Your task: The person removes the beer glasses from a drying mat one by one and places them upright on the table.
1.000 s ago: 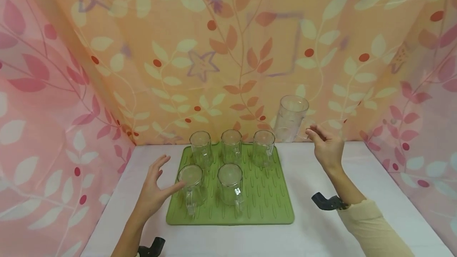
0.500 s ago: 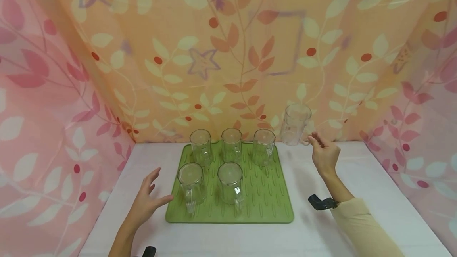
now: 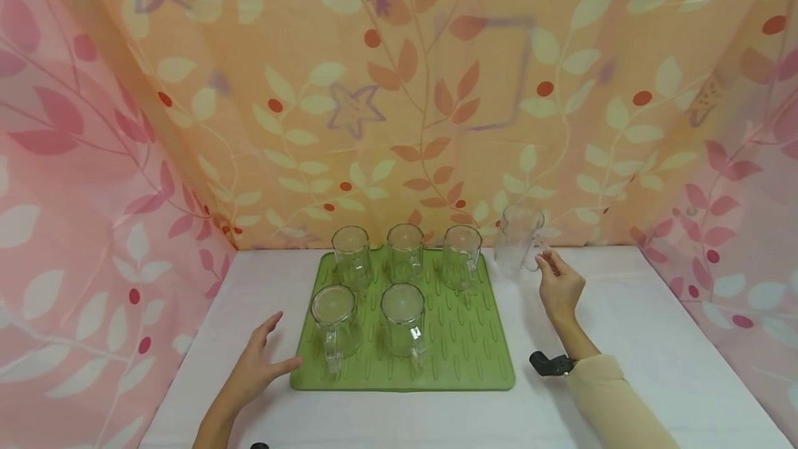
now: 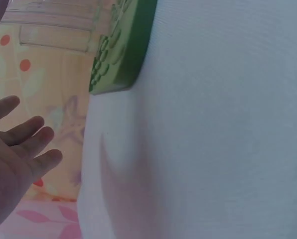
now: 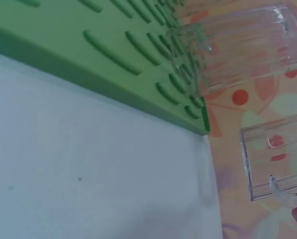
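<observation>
My right hand (image 3: 561, 286) pinches the handle of a clear glass mug (image 3: 516, 244) just beyond the mat's back right corner. In the right wrist view its base appears raised off the table. On the green ribbed mat (image 3: 467, 362) stand more clear mugs: a back row with a left mug (image 3: 351, 258), a middle mug (image 3: 405, 256) and a right mug (image 3: 460, 258), and in front a left mug (image 3: 337, 328) and a right mug (image 3: 400, 324). My left hand (image 3: 249, 373) is empty, its fingers spread beside the mat's left edge.
A white cloth (image 3: 436, 418) covers the table beneath the mat. Patterned fabric rises as an orange back wall (image 3: 418, 109), with a pink side wall (image 3: 81, 227) at left and another at right. Each wrist carries a dark camera mount.
The right hand has lowered the mug from against the back wall toward the table. My left hand has drawn back, down and left, away from the front left mug.
</observation>
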The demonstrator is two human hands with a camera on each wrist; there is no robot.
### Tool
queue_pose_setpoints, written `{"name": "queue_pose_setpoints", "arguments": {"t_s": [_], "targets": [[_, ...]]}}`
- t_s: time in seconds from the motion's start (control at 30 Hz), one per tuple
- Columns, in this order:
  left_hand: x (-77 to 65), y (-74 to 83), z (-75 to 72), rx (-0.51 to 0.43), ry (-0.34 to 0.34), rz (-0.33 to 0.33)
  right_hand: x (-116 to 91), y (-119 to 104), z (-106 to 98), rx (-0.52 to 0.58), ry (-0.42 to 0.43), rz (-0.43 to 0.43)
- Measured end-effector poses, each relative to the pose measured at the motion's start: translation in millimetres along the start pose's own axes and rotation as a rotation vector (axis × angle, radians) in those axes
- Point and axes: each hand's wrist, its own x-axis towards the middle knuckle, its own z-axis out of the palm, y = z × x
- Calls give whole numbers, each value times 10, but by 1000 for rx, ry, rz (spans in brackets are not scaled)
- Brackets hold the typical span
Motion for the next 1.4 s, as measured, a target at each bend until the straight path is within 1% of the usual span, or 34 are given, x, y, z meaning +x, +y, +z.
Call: {"name": "queue_pose_setpoints", "arguments": {"t_s": [0.13,0.33,0.47,0.63,0.73,1.0,1.13,1.3,1.4], "targets": [[-22,-36,27,68,-45,-25,-38,75,-10,-29,1,-5],[-38,-61,70,134,-103,-65,-78,161,-25,-113,9,-22],[-39,-64,112,177,-122,-54,-91,211,-12,-139,29,-13],[-44,-91,168,242,-118,-41,-100,242,27,-120,39,7],[-47,-116,195,265,-113,-28,-106,269,57,-110,41,21],[-72,-121,228,280,-121,14,-155,316,115,-124,32,33],[-76,-91,248,313,-117,44,-171,323,142,-112,30,32],[-67,-43,272,357,-119,34,-182,325,157,-97,28,47],[-52,-41,287,375,-122,7,-188,333,158,-85,26,64]]}}
